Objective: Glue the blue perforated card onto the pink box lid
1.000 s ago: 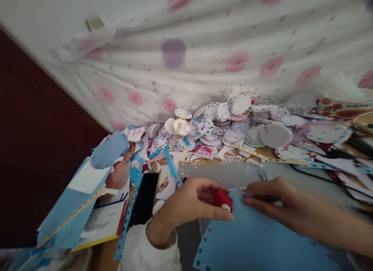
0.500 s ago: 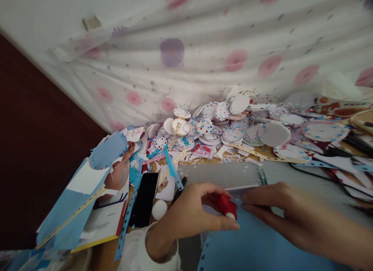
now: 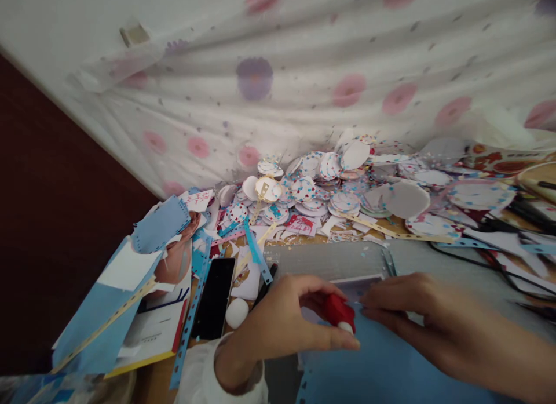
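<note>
The head view shows the left hand [image 3: 282, 320] pinched shut around a small red punch [image 3: 339, 312], thumb under its white base and fingers curled over the top, at the upper edge of a blue paper sheet [image 3: 391, 369] that lies nearest the person on a grey cutting mat [image 3: 330, 259]. The right hand [image 3: 417, 314] lies flat on the sheet just beside the punch, fingers stretched out and pressing the paper down rather than gripping anything. A row of small holes already runs down the sheet's left edge, so the step in hand looks like setting the punch on the top edge for another hole; the next move likely calls for the paper to sit squarely in the punch's slot, steadied by the right hand, before a firm squeeze. By count there is one punch, one blue sheet under the hands, one black phone [image 3: 215, 297] to the left and one white ball [image 3: 237, 312] beside it. The paper discs [image 3: 330, 189] heaped at the back, under a flowered cloth [image 3: 304, 85], are too many and too overlapped to count.
</note>
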A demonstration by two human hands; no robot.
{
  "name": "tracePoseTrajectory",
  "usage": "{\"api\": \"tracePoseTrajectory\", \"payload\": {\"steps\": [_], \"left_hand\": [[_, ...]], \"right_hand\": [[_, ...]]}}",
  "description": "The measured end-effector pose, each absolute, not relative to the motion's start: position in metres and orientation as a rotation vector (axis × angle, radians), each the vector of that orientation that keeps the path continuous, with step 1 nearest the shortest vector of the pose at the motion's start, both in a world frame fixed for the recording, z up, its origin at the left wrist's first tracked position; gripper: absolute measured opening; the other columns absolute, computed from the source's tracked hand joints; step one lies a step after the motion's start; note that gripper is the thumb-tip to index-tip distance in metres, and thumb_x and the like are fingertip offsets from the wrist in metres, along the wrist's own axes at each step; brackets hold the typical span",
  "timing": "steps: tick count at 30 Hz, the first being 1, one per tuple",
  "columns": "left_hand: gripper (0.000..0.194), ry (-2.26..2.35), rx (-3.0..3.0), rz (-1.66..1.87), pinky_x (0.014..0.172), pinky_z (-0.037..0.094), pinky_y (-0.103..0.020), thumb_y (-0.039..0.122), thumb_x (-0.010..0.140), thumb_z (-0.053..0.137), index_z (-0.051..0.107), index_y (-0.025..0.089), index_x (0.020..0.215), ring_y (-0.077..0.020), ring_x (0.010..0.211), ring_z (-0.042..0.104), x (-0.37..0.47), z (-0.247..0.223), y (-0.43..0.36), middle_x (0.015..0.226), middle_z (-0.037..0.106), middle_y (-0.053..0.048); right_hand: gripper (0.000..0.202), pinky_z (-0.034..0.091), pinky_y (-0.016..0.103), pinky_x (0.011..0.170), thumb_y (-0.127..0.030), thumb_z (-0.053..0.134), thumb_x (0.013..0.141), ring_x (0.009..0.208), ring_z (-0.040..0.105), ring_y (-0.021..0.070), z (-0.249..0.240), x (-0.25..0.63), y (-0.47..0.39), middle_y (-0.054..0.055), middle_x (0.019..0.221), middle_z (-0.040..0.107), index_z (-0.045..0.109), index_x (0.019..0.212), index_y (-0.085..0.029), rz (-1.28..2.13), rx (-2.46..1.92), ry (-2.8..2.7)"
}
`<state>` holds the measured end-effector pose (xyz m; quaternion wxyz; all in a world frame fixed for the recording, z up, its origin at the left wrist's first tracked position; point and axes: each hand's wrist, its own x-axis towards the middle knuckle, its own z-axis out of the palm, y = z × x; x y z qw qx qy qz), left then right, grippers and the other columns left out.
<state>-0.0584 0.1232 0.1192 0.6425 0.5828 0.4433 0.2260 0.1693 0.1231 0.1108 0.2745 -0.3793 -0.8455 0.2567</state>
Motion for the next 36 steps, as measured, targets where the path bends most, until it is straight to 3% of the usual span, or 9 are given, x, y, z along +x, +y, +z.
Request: {"api": "tracePoseTrajectory", "payload": {"steps": [5, 12, 18, 20, 22, 24, 26, 31, 36], "left_hand": [[0.038, 0.999, 1.348, 0.513, 0.082, 0.052, -0.028, 0.027, 0.065, 0.09, 0.074, 0.016, 0.098, -0.0172, 0.082, 0.068, -0.055, 0.118, 0.122, 0.086, 0.075, -0.002], [0.032, 1.123, 1.513, 0.439, 0.077, 0.051, -0.03, 0.039, 0.069, 0.085, 0.075, 0.015, 0.089, -0.0203, 0.079, 0.067, -0.051, 0.12, 0.121, 0.083, 0.075, -0.005], [0.036, 1.223, 1.649, 0.526, 0.076, 0.048, -0.032, 0.04, 0.072, 0.078, 0.074, 0.015, 0.097, -0.0214, 0.079, 0.064, -0.043, 0.111, 0.119, 0.085, 0.073, -0.006], [0.032, 1.21, 1.675, 0.557, 0.072, 0.046, -0.031, 0.042, 0.074, 0.076, 0.073, 0.015, 0.092, -0.02, 0.074, 0.06, -0.041, 0.107, 0.12, 0.079, 0.07, -0.004], [0.03, 1.189, 1.686, 0.563, 0.068, 0.044, -0.03, 0.044, 0.075, 0.074, 0.071, 0.016, 0.085, -0.0186, 0.07, 0.057, -0.039, 0.103, 0.12, 0.075, 0.067, -0.003], [0.03, 1.159, 1.668, 0.57, 0.066, 0.043, -0.029, 0.045, 0.077, 0.072, 0.069, 0.016, 0.081, -0.018, 0.068, 0.056, -0.037, 0.098, 0.118, 0.072, 0.065, -0.003], [0.029, 1.131, 1.653, 0.635, 0.066, 0.044, -0.029, 0.045, 0.077, 0.071, 0.068, 0.016, 0.081, -0.0188, 0.069, 0.058, -0.036, 0.093, 0.113, 0.074, 0.067, -0.004], [0.024, 1.104, 1.69, 0.761, 0.067, 0.047, -0.03, 0.035, 0.073, 0.073, 0.07, 0.015, 0.085, -0.0208, 0.071, 0.062, -0.037, 0.08, 0.101, 0.078, 0.07, -0.007], [0.017, 1.079, 1.728, 0.763, 0.068, 0.049, -0.032, 0.032, 0.073, 0.07, 0.068, 0.017, 0.082, -0.0216, 0.072, 0.062, -0.042, 0.084, 0.099, 0.078, 0.069, -0.006]], "right_hand": [[0.04, 0.045, 0.024, 0.043, -0.021, 0.04, 0.093, 0.043, 0.059, 0.0141, 0.109, 0.167, 0.123, 0.002, 0.058, 0.073, 0.07, 0.068, -0.026, 0.809, -0.918, -2.29], [0.034, 0.045, 0.023, 0.047, -0.017, 0.043, 0.088, 0.048, 0.06, 0.014, 0.097, 0.165, 0.124, 0.002, 0.061, 0.073, 0.07, 0.068, -0.025, 0.806, -0.956, -2.26], [0.039, 0.044, 0.027, 0.048, -0.026, 0.038, 0.092, 0.049, 0.058, 0.0167, 0.094, 0.168, 0.13, 0.003, 0.055, 0.068, 0.068, 0.067, -0.023, 0.876, -1.109, -2.298], [0.039, 0.046, 0.028, 0.051, -0.035, 0.039, 0.096, 0.055, 0.062, 0.0178, 0.093, 0.171, 0.133, 0.003, 0.061, 0.07, 0.069, 0.073, -0.023, 0.985, -1.186, -2.3], [0.036, 0.052, 0.03, 0.06, -0.046, 0.045, 0.097, 0.067, 0.068, 0.0197, 0.092, 0.174, 0.135, 0.004, 0.075, 0.075, 0.072, 0.092, -0.023, 1.095, -1.242, -2.249], [0.041, 0.056, 0.034, 0.074, -0.054, 0.057, 0.091, 0.084, 0.072, 0.0226, 0.091, 0.175, 0.134, 0.005, 0.094, 0.078, 0.067, 0.117, -0.024, 1.153, -1.254, -2.178], [0.054, 0.056, 0.037, 0.086, -0.052, 0.069, 0.084, 0.099, 0.071, 0.0257, 0.091, 0.173, 0.132, 0.008, 0.112, 0.076, 0.062, 0.129, -0.024, 1.196, -1.222, -2.173], [0.028, 0.054, 0.035, 0.092, -0.036, 0.069, 0.086, 0.107, 0.068, 0.025, 0.097, 0.164, 0.129, 0.004, 0.11, 0.076, 0.07, 0.113, -0.025, 1.444, -1.03, -2.259], [0.033, 0.052, 0.038, 0.094, -0.03, 0.073, 0.081, 0.108, 0.067, 0.0255, 0.1, 0.16, 0.124, 0.005, 0.114, 0.074, 0.069, 0.113, -0.025, 1.397, -1.016, -2.25]]}}
